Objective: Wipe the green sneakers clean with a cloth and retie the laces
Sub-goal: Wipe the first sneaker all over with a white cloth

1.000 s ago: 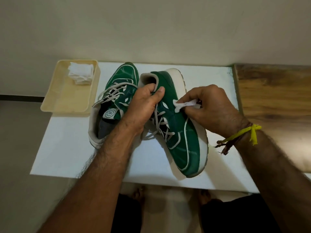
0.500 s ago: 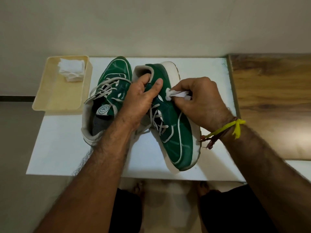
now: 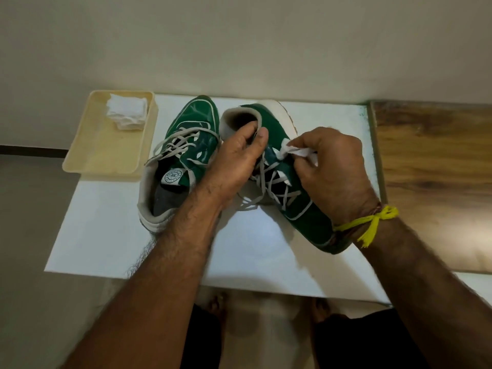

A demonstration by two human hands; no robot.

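My left hand (image 3: 237,158) gripped the right sneaker (image 3: 290,182) at its collar, thumb outside and fingers (image 3: 249,130) curled over the rim into the opening, holding it tilted on its side on the white tabletop (image 3: 253,249). My right hand (image 3: 332,169) pinched a small white cloth (image 3: 291,151) between thumb and fingertips, pressing it against the green upper just beside the top of the laces (image 3: 271,182), which were crossed and loose. A yellow thread (image 3: 372,222) was tied round my right wrist. The left sneaker (image 3: 186,155) stood upright just beside the other, touching my left hand, its laces slack. At the far left corner sat a cream tray (image 3: 101,155) with folded white cloths (image 3: 127,113) in its far end.
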